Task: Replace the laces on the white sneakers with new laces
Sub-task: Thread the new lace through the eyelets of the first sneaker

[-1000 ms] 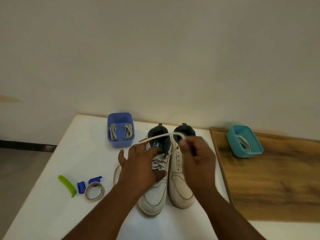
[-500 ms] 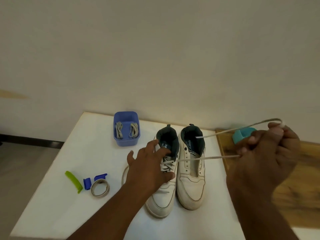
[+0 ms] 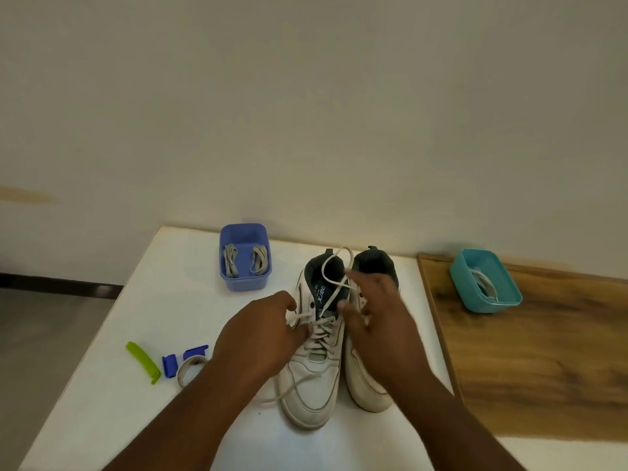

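- Our right hand [image 3: 370, 314] is over the tongue of the right sneaker [image 3: 368, 379], thumb and fingers curled around the old lace [image 3: 334, 283], which rises from them in a loop above the dark collars.
- Our left hand [image 3: 261, 338] lies on the outer side of the left sneaker [image 3: 314, 372], with its fingertips on a strand of lace near the upper eyelets; whether it pinches that strand or only presses it we cannot tell.
- Both sneakers stand side by side, touching, toes toward us, on the white table [image 3: 153, 300]. The left one is laced in crossings, with a loose end trailing over its toe; the right one shows no lace across its eyelets.
- We judge the step to be unlacing, with the left sneaker left to do and no new lace threaded yet.
- The next move, we think, calls for a firm hold on the left shoe while each crossing is loosened in turn, since a hard tug could drag the shoe.
- The blue tub [image 3: 245, 256], behind and to the left of the shoes, holds two folded bundles of grey laces, likely the new ones.
- The teal tub [image 3: 484, 282] sits well apart on the wooden board [image 3: 543, 368] to the right and holds a pale coiled lace.
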Available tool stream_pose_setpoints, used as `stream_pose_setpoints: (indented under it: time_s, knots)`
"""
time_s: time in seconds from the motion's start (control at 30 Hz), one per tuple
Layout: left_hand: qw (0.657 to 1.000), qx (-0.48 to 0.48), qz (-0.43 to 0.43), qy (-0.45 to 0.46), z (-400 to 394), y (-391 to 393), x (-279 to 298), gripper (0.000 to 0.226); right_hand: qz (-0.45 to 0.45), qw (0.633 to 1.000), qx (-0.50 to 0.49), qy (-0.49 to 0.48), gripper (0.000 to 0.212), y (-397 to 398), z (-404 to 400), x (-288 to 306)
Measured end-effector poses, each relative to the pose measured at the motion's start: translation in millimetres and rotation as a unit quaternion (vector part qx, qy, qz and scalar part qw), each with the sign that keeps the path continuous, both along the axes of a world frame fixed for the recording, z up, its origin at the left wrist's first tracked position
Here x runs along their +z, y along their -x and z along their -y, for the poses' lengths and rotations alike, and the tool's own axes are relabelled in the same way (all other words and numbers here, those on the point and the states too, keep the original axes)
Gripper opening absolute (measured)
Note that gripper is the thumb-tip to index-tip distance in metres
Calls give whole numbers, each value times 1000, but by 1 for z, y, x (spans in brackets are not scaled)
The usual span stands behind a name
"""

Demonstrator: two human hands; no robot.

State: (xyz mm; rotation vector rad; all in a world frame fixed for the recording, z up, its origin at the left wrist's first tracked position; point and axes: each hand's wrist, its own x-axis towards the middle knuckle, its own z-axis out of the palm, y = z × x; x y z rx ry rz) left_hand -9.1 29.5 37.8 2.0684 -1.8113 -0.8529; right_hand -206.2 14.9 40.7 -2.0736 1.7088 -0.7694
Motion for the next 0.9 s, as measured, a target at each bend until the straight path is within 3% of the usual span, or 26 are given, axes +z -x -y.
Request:
stream_pose_setpoints:
  time_s: [0.07,0.13,0.2,0.27,0.33,0.4,0.5,0.57,0.63,0.7,0.77,0.83,0.9]
  knots:
    - [1000,8,-23,1,0,-1,2,33,-80,996,-10,-31,46,-2,0,-16]
    - [998,14,-67,0,2,-2,5,20,-82,995,-27,-48,47,-2,1,-23]
    - [986,28,-165,1,6,0,10,11,-54,998,-31,-33,47,-1,3,-23]
    - [951,62,-304,-3,7,3,22,6,-54,997,-46,13,43,0,5,-20]
    - [883,101,-457,-21,6,6,36,12,-105,992,-71,22,40,4,7,-20]
    - [793,112,-599,-23,5,8,49,21,-137,987,-81,0,35,6,8,-25]
    - [666,113,-737,-2,5,6,57,28,-60,996,-70,-1,14,5,10,-26]
    - [615,115,-780,16,6,2,59,29,-6,998,-57,22,11,4,12,-20]
    - [594,124,-794,35,5,-1,59,30,24,999,-41,25,12,5,11,-16]
    - [589,135,-795,52,5,-2,60,30,-24,999,-19,8,22,4,8,-16]
    - [610,159,-774,59,6,-1,61,28,-69,998,1,-5,31,4,8,-22]
    - [704,205,-679,38,9,1,53,22,-73,997,8,-11,35,3,8,-23]
    - [842,208,-498,-15,7,0,37,21,-72,997,10,-19,40,3,7,-23]
